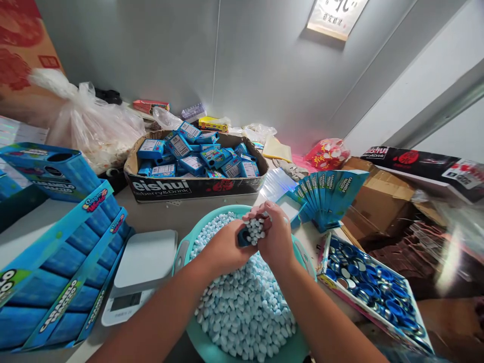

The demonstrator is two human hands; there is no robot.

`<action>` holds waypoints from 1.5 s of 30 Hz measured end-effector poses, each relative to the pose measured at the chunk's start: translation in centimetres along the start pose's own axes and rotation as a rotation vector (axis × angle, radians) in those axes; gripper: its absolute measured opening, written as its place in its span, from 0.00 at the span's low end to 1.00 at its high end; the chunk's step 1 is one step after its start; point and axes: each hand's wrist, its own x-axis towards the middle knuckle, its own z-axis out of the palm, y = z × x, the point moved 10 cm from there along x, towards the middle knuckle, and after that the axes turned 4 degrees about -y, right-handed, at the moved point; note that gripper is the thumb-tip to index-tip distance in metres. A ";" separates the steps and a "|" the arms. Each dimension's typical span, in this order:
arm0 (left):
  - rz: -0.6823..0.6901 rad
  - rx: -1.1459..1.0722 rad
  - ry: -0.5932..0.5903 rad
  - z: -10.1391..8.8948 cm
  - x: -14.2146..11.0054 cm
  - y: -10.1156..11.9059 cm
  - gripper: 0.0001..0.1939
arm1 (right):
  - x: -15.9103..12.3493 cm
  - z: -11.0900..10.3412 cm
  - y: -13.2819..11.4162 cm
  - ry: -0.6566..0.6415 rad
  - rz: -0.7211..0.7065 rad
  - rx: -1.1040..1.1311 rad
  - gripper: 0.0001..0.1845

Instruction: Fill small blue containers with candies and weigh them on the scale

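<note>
My left hand (227,247) is closed round a small dark-blue candy tin (243,237), mostly hidden by the fingers. Beside it, my right hand (278,234) is cupped round a heap of pale candies (256,228) at the tin's mouth. Both hands are over a turquoise basin (196,325) filled with loose light-blue and white candies (242,307). Behind the basin stands a cardboard carton (166,190) piled with blue printed candy tins (189,146). How many candies are inside the held tin cannot be seen.
A white kitchen scale (145,257) and blue display boxes (75,257) of tins stand left. At right are a tray of blue-rimmed round lids (370,287), fanned blue cardboard pieces (327,194) and an open brown box (381,194). A plastic bag (94,121) lies back left.
</note>
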 end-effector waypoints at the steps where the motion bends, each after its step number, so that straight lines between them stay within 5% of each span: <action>1: 0.001 0.010 -0.007 0.1 0.0 0.0 0.14 | -0.1 0.0 -0.1 -0.003 -0.014 -0.003 0.13; 11: 0.077 0.008 -0.048 0.5 -0.1 1.2 0.11 | -0.6 0.1 -0.4 -0.003 -0.074 -0.090 0.14; 16: -0.001 0.069 -0.029 0.1 0.1 0.7 0.08 | -0.6 0.5 -0.8 -0.011 -0.089 -0.118 0.15; 22: 0.065 0.041 -0.036 0.4 -0.2 1.9 0.19 | 0.5 1.3 -0.4 -0.045 -0.023 -0.103 0.14; 40: -0.068 0.060 -0.025 -0.2 0.0 -0.3 0.07 | -0.5 1.3 0.3 -0.161 -0.005 -0.064 0.20; 45: -0.074 0.049 -0.013 -0.3 0.0 -1.0 0.16 | -0.9 1.3 0.3 -0.185 0.032 -0.114 0.29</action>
